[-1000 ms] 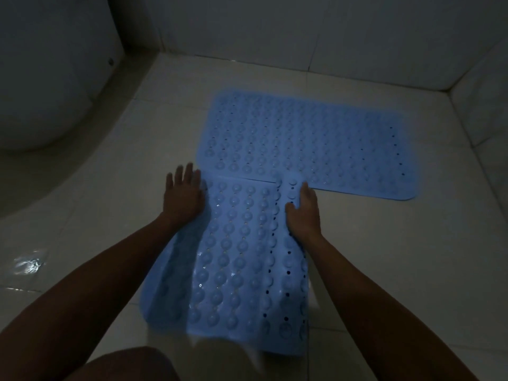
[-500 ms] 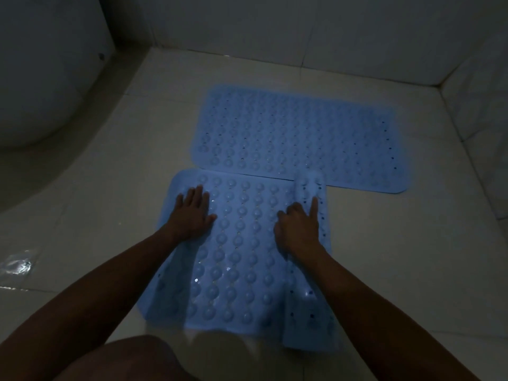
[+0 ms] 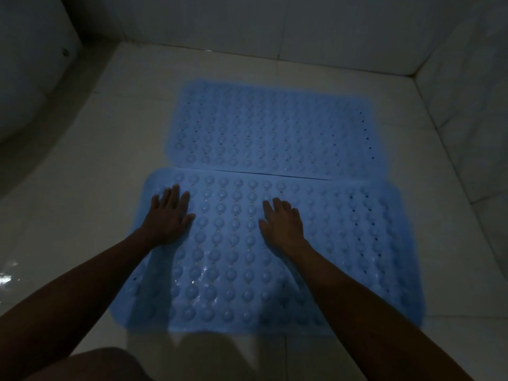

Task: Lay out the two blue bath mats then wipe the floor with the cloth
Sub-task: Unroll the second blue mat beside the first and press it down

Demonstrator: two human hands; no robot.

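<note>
The room is very dark, so the corners and the walls (image 3: 316, 28) are hard to see. A big pale curved thing (image 3: 24, 78) at the top left is cut off by the edge, and I cannot tell what it is. The near edge of the near mat (image 3: 357, 257) fades into shadow, and a dark knee (image 3: 93, 364) at the bottom hides a bit of the floor (image 3: 82, 160).

Two blue bath mats lie flat on the floor. The far mat (image 3: 275, 127) sits closer to the back wall. The near mat lies just in front of it, and their long edges touch or slightly overlap (a thin dark line shows between them). The near mat sticks out a little more to the left and to the right.

Both mats look soft and rubbery. They are rectangles with round corners, covered in rows of round bumps with small holes between them. Some bumps on the near mat shine as if wet.

The left hand (image 3: 170, 215) lies flat on the near mat near its left end, fingers straight and spread, holding nothing. The right hand (image 3: 283, 224) lies flat near the middle of the same mat, fingers straight too, just pressing down.

The floor is made of smooth, pale, shiny tiles. A bright wet-looking patch (image 3: 8, 276) glints at the far left.
</note>
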